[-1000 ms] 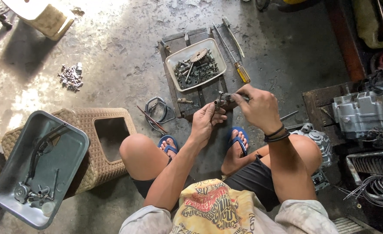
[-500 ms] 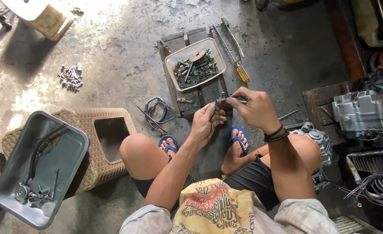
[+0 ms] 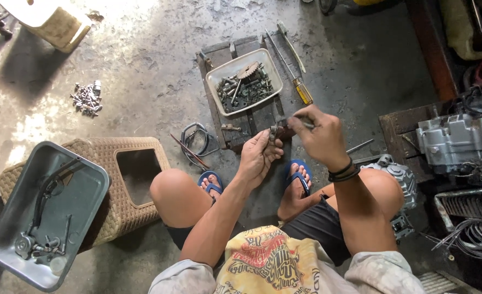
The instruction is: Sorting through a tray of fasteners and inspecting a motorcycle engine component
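I sit low on a concrete floor with my knees apart. My left hand [image 3: 258, 158] grips a small dark metal part [image 3: 280, 130] from below. My right hand [image 3: 320, 136], with dark bands on the wrist, pinches a thin metal tool [image 3: 305, 123] against the top of that part. Both hands meet just in front of a white tray [image 3: 214, 73] filled with greasy bolts, gears and small pieces, which rests on dark metal plates [image 3: 219, 51]. A yellow-handled screwdriver [image 3: 303, 91] lies right of the tray.
A grey tray [image 3: 91, 190] with a bent lever and bolts sits on an upturned woven basket [image 3: 145, 149] at left. A pile of bolts [image 3: 87, 98] lies farther left. An engine block [image 3: 459, 136] and an engine cover [image 3: 396, 171] stand at right. A wire loop [image 3: 194, 139] lies by my left foot.
Both hands have shifted slightly lower in view with the part. My right hand's fingers turned at the top of it. The tray and tools stayed put.
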